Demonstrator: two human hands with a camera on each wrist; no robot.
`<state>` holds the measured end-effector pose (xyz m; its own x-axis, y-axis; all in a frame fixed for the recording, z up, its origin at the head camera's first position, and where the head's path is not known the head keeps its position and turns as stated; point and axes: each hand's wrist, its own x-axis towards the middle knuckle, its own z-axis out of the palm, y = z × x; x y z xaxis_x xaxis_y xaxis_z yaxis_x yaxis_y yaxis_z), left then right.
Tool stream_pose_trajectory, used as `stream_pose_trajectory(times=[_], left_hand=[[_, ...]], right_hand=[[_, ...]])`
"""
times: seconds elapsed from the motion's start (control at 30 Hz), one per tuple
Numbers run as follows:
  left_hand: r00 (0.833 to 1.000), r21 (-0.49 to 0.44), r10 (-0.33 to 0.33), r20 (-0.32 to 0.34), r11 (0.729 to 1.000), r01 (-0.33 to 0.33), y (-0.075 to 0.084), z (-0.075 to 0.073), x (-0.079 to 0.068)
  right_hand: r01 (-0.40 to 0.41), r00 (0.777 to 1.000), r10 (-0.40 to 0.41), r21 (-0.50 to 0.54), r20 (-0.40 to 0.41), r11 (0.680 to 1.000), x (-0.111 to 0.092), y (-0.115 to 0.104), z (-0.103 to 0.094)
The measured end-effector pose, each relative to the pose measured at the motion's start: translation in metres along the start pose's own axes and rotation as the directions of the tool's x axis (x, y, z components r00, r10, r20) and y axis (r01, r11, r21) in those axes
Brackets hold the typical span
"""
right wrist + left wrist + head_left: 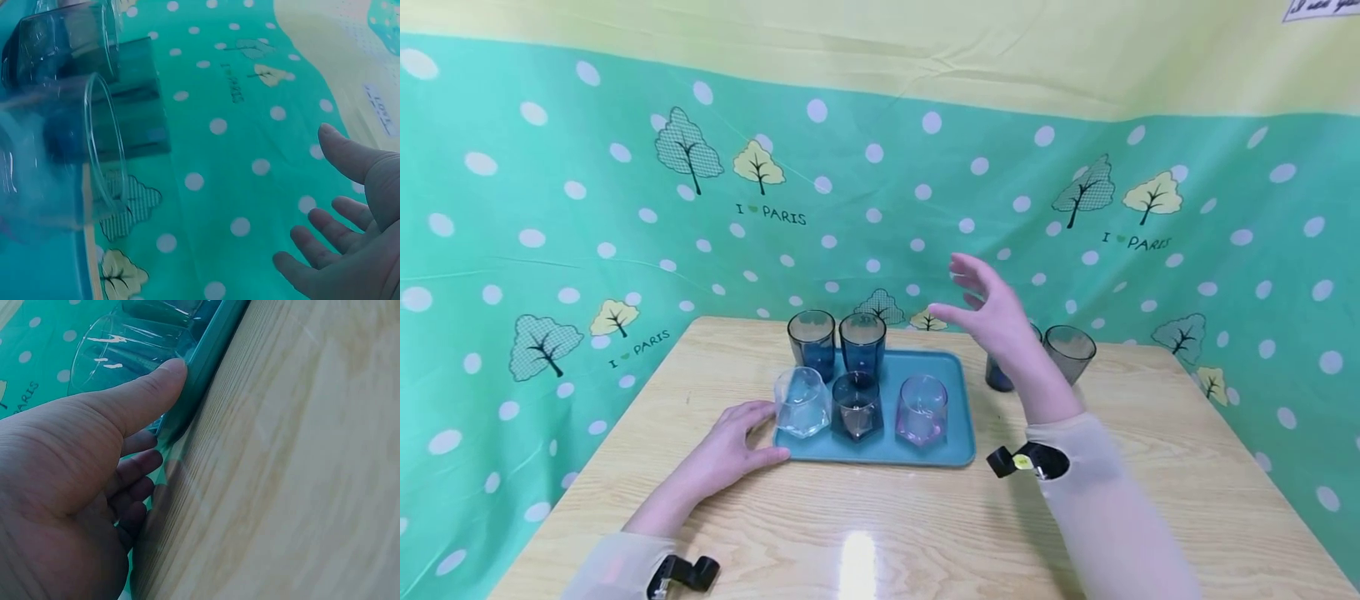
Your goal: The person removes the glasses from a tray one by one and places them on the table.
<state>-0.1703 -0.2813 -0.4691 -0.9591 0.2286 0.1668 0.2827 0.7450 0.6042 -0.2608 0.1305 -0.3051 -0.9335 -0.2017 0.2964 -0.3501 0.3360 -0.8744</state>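
Note:
A blue rectangular tray (883,451) lies on the table. My left hand (733,446) holds its near left corner, the thumb (164,380) along the rim and the other fingers at the left side. Right beside those fingers is a clear faceted glass (802,408). A dark smoky glass (857,412) and a pink-tinted glass (922,412) share the tray's front row. Two tall blue tumblers, one left (812,346) and one right (862,346), stand behind them. My right hand (992,312) is raised above the tray's right side, empty, fingers spread and slightly bent.
Off the tray to the right stand a blue tumbler (998,375), partly hidden by my right forearm, and a grey tumbler (1071,352). The wooden table (925,533) backs onto a green dotted cloth (880,200).

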Motion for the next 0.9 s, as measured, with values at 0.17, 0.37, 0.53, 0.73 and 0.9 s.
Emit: stream_pose_trajectory(times=[0.17,0.37,0.53,0.73,0.9], left_hand=[[1.000,0.002,0.000,0.000,1.000,0.000,0.001,0.001,0.000],[1.000,-0.003,0.000,-0.001,1.000,0.000,0.003,0.000,-0.001],[1.000,-0.001,-0.001,-0.004,1.000,0.001,0.001,0.001,-0.001],[1.000,0.002,0.008,-0.010,1.000,-0.008,-0.001,0.002,0.000],[1.000,-0.001,0.007,-0.011,1.000,-0.007,-0.003,0.004,0.001]], right_hand=[[-0.026,0.997,0.023,0.040,0.073,0.999,0.004,-0.003,0.019],[-0.054,0.991,0.048,0.046,0.126,0.997,0.013,-0.001,0.041],[-0.069,0.988,0.069,-0.005,0.137,0.998,0.022,0.003,0.056],[-0.059,0.982,0.069,-0.059,0.173,0.996,0.030,0.009,0.073],[-0.045,0.976,0.065,-0.100,0.208,0.994,0.034,0.018,0.086]])
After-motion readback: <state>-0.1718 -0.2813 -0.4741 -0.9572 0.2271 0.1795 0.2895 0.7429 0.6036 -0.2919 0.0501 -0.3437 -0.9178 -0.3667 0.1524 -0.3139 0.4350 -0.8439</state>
